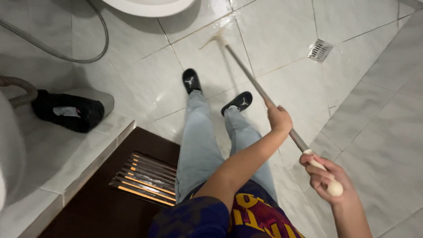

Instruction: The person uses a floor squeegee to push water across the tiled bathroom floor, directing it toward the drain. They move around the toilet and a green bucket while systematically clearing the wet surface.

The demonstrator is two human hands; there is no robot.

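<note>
The person stands on a wet, pale tiled floor point(361, 114) and holds a long mop handle point(255, 83) with both hands. The left hand point(279, 119) is clamped around the grey metal shaft about midway along it, fingers wrapped tight. The right hand point(328, 178) is closed around the cream-coloured grip at the near end of the handle, with the rounded tip showing just past the fingers. The handle slants from the near right up toward the far middle, where its pale head point(218, 39) rests on the tiles close to a white toilet bowl point(150, 6) at the far edge.

Below the hands are the person's legs in light blue jeans point(198, 145) and two black slippers point(192, 80) planted on the tiles, just left of the handle. A square metal floor drain point(320, 50) sits at the far right, well apart from the mop head. A grey hose point(99, 42) curves across the far left. On a raised tiled ledge at the left lies a black bag point(66, 112). Near the left of the legs is a dark brown door point(110, 202) with slatted vents point(147, 178).
</note>
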